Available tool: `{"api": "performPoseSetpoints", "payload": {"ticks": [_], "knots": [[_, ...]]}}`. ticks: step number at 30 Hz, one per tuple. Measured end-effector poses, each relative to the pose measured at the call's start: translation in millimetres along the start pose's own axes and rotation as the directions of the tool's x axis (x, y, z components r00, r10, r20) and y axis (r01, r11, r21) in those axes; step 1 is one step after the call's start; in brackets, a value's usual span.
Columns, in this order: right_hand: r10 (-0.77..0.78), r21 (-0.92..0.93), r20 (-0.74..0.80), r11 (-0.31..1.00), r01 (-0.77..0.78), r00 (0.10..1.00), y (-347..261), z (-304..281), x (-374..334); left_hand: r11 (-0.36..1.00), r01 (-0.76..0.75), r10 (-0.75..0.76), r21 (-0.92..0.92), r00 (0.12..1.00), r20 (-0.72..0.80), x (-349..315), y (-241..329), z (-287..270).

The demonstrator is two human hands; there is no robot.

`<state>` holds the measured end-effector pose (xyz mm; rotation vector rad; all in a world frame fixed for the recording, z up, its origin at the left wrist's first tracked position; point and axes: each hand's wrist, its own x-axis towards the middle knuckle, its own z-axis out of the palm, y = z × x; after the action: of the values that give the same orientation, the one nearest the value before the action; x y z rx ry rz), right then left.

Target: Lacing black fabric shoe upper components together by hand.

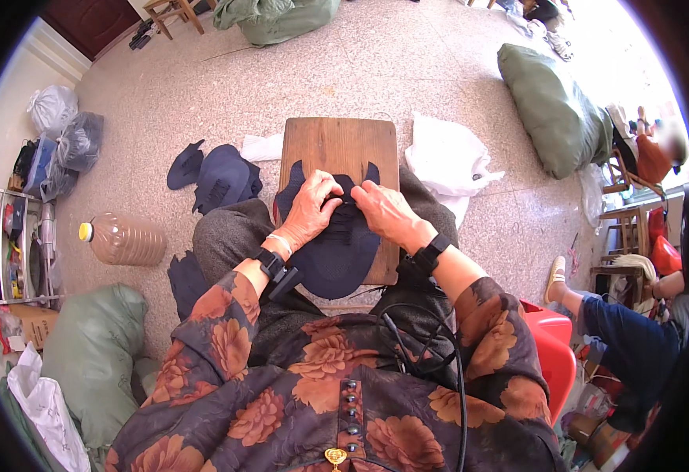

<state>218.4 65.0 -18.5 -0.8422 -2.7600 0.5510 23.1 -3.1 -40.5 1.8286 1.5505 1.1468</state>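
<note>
Now the person's left hand (315, 211) curls in, thumb and forefinger pinching a dark navy, curved fabric piece (333, 263) near its narrow middle, while the right hand (388, 211) bunches its fingers against the same piece, though whether they grip cannot be told! That fabric lies partly on a brown rectangular wooden board (340, 141) between 2 knees, with loose navy fabric pieces (222, 179) left and a crumpled white bag (443, 153) right
</note>
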Motion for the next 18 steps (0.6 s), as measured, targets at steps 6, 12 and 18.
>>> {"api": "performPoseSetpoints", "payload": {"ticks": [6, 12, 18], "knots": [[0.026, 0.090, -0.096, 0.996, -0.018, 0.995, 1, 0, -16, 1.000, -0.003, 0.003, -0.017, 1.000, 0.014, 0, 0, -2], [0.125, 0.177, -0.155, 0.979, -0.097, 0.980, 13, -15, -43, 0.999, 0.022, -0.019, -0.043, 0.996, 0.086, 1, 3, -2], [0.358, 0.495, -0.147, 0.834, -0.245, 0.922, -4, -25, -54, 0.998, 0.050, -0.047, -0.023, 0.993, 0.107, -1, 6, -9]]}}
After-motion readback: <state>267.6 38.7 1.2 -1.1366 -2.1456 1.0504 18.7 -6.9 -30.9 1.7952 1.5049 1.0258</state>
